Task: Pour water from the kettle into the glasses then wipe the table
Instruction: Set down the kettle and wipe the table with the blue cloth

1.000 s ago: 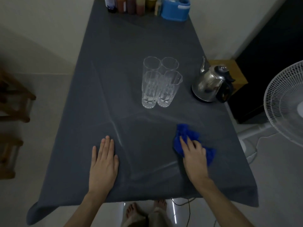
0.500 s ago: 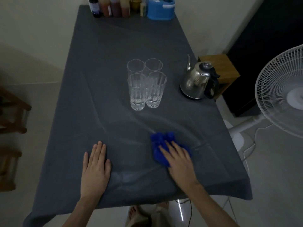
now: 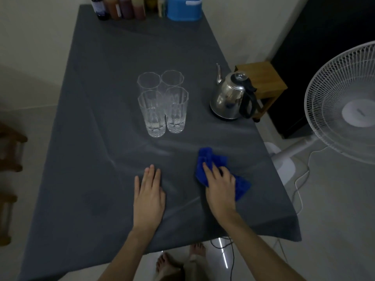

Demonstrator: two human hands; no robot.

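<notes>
So in the head view we've got a long worktop (image 3: 121, 57) covered in a dark grey cloth. Our right hand (image 3: 220, 189) is pressed down on a crumpled blue rag (image 3: 215, 159) near the front right part of the worktop, fingers (image 3: 209, 169) spread loosely over it rather than bunched into a fist, so it's more of a flat press than a real grab. Our left hand (image 3: 149, 196) lies palm down on the cloth just to the left, fingers straight and together, holding nothing.

Further back, around the middle, four tall cut glasses (image 3: 162, 104) stand upright in a tight two-by-two cluster. We can't tell how much water is in them, too dim. The steel kettle (image 3: 229, 98) sits to their right near the worktop's edge, black handle facing us, spout pointing away.

At the far end there's a row of bottles (image 3: 119, 7) and a blue container (image 3: 183, 8). Off to the right, a white standing fan (image 3: 343, 106) and a small wooden stool (image 3: 261, 78) on the floor.
</notes>
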